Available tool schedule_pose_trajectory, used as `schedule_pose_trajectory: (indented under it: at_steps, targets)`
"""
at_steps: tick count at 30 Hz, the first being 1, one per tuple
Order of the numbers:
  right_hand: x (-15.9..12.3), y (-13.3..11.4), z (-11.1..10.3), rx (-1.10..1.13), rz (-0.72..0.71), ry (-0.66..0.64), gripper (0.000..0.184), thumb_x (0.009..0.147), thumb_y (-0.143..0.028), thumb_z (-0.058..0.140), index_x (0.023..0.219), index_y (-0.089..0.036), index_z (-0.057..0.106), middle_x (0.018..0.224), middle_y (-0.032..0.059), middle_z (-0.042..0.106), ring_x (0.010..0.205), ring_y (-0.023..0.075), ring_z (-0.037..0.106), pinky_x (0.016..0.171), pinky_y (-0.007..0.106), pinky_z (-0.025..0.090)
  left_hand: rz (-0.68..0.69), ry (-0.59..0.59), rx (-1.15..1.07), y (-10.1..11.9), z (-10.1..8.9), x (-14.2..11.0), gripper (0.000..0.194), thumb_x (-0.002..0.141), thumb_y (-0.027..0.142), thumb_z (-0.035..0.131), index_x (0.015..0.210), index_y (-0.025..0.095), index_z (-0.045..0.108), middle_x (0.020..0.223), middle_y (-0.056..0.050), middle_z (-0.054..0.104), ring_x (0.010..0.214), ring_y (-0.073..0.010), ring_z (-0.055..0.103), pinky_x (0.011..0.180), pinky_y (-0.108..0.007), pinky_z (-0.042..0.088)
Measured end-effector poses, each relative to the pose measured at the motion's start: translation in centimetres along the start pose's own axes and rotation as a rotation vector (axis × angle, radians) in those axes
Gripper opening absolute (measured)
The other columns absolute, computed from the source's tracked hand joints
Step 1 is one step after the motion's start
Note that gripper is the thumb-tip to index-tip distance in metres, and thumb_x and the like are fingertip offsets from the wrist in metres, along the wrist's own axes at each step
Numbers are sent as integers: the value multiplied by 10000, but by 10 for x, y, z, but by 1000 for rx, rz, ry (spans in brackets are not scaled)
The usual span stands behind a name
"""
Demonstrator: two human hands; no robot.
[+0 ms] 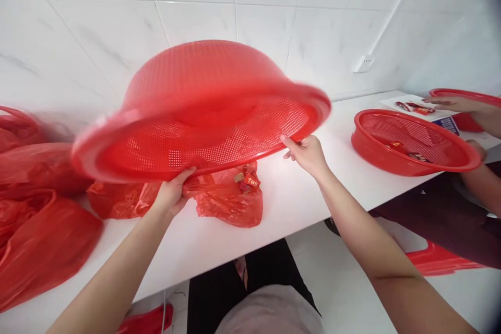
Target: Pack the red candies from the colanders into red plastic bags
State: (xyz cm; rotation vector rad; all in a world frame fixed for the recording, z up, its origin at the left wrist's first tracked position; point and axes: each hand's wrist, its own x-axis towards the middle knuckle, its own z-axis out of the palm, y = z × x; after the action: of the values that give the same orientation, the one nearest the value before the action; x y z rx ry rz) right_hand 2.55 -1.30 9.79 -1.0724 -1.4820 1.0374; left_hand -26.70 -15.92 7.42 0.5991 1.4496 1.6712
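the red basket (207, 70) hangs tilted at eleven o'clock; left hand (172, 195) pinches its rim at eight, other fingers hidden, spread unclear; right hand (309, 155) pinches at three, fingers curled; even grips should steady it.

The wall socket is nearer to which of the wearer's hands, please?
The right hand, below and left of the wall socket; the left hand is lower and farther left.

Round red perforated basket (203, 70): plastic, glossy rim. Thin red bags (50, 250): plastic film, crinkled, shiny. Long white rectangular tabletop (282, 198): smooth. Grey-veined white wall tiles (195, 23): smooth, glossy.
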Motion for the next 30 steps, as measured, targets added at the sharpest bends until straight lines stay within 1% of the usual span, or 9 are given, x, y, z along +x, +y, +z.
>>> schedule_pose_trajectory:
  at_steps: [4, 7, 9, 12, 15, 18, 24, 27, 30]
  targets:
    - [22, -3, -2, -146, -92, -33, 340, 782, -470, 677, 656, -156, 652, 556, 28, 636, 456, 158, 610, 386, 223, 391, -67, -96, 5, 2, 0, -1, 401, 640, 114, 789, 1024, 155, 681, 954, -87, 727, 793, -192, 696, 693, -274, 568]
    - [39, -4, -26, 71, 47, 96, 248, 771, -348, 708, 680, -135, 622, 552, 24, 622, 424, 142, 580, 417, 251, 488, -83, -175, 100, 7, 0, -7, 671, 623, 133, 805, 1258, 195, 597, 1028, -77, 725, 792, -161, 699, 717, -244, 554]
    - [49, -2, -50, 227, 184, 171, 228, 757, -282, 716, 659, -148, 559, 453, -25, 523, 393, 125, 536, 472, 286, 550, -85, -200, 213, 9, -3, -10, 770, 661, 182, 791, 1372, 230, 501, 1063, -65, 713, 786, -145, 692, 731, -244, 549]
    - [60, 3, -85, 394, 361, 216, 259, 772, -231, 666, 621, -191, 459, 348, -94, 322, 424, 133, 545, 581, 307, 594, -98, -228, 306, 7, -6, -9, 755, 711, 226, 763, 1404, 251, 464, 1046, -54, 702, 794, -147, 682, 741, -251, 545]
    - [58, 9, -108, 536, 404, 303, 235, 783, -193, 596, 622, -208, 426, 351, -95, 286, 511, 138, 588, 677, 297, 596, -119, -248, 304, 4, -8, -5, 720, 748, 201, 727, 1409, 271, 449, 999, -38, 698, 782, -134, 672, 734, -236, 540]
    - [36, 16, -127, 574, 399, 347, 255, 754, -173, 611, 615, -214, 401, 372, -105, 290, 456, 105, 514, 703, 300, 591, -137, -251, 319, 4, -9, -5, 700, 767, 192, 701, 1409, 285, 440, 963, -29, 692, 755, -127, 663, 716, -231, 537]
    - [-48, 40, -175, 596, 459, 335, 399, 753, -245, 684, 556, -224, 338, 316, -127, 225, 298, 48, 249, 639, 291, 591, -103, -258, 418, 10, -15, -7, 712, 728, 250, 686, 1399, 252, 448, 1114, -49, 663, 855, -157, 655, 765, -265, 532]
    - [-72, 53, -175, 573, 518, 400, 387, 769, -249, 682, 559, -224, 359, 319, -104, 291, 331, 82, 387, 663, 317, 604, -57, -307, 542, 13, -15, -8, 684, 698, 229, 621, 1368, 231, 482, 932, -9, 663, 635, -127, 579, 588, -243, 479]
    - [-83, 63, -147, 558, 503, 451, 273, 801, -351, 682, 673, -212, 485, 457, -46, 510, 529, 142, 608, 690, 320, 604, 9, -340, 698, 16, -15, -15, 681, 707, 222, 571, 1379, 238, 466, 688, 48, 565, 494, -109, 451, 482, -226, 377]
